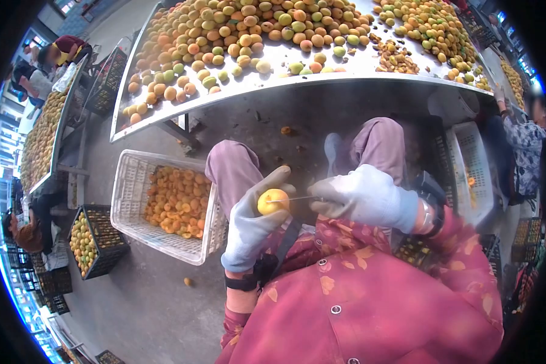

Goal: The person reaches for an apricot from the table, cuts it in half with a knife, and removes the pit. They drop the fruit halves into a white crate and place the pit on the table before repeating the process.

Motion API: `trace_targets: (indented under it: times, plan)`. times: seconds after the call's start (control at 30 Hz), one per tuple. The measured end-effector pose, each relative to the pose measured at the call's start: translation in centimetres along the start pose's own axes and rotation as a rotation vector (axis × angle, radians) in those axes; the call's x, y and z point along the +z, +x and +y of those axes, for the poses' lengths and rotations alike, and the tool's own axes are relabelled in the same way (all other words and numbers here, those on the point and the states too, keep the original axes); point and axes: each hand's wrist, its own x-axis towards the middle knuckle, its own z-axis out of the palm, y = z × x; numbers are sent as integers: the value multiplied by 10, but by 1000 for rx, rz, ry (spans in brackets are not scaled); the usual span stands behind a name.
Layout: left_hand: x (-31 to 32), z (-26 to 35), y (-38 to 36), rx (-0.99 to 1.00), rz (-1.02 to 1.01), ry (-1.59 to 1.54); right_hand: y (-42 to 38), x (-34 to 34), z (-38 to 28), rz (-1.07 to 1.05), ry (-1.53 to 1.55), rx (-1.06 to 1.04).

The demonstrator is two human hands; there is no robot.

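Gloved in white and grey, my left hand [252,212] is closed around a yellow-orange apricot [273,201] above my lap. My right hand [358,197], in the same kind of glove, grips a thin knife [299,198] whose blade points left and meets the apricot's side. The knife's handle is hidden inside the fingers. To the left of my knee, a white plastic crate [164,246] holds many orange apricot halves [176,203].
Whole apricots [242,30] are heaped on a metal table [273,88] ahead, with a pile of pits [395,57] near its right. A black crate of apricots [100,242] stands left, a white crate [476,176] right. A person [522,139] sits at far right; others work at left.
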Motion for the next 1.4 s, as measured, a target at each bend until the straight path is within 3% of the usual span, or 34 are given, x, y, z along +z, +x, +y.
trace_targets:
  times: [0.2,0.27,0.43,0.77,0.83,0.97,1.2,1.27,1.4]
  plan:
    - [2,-7,1,-15,-2,-102,-5,10,-4,-4,46,35]
    - [-1,-16,2,-14,-5,-134,-6,18,-5,81,129,-3]
    - [-6,-34,9,37,-188,-516,-5,40,-9,185,178,9]
    - [3,-24,11,77,-166,-474,2,30,-6,248,93,27]
    - [8,-22,7,72,-5,-330,2,28,-6,201,62,52]
    - [8,-25,6,75,75,-193,0,27,-8,139,80,104]
    - [4,-41,12,82,-6,-472,-3,42,-21,149,202,172]
    - [3,-42,12,70,-24,-525,0,53,-21,286,290,130]
    - [2,-45,14,66,-73,-619,3,53,-25,305,293,133]
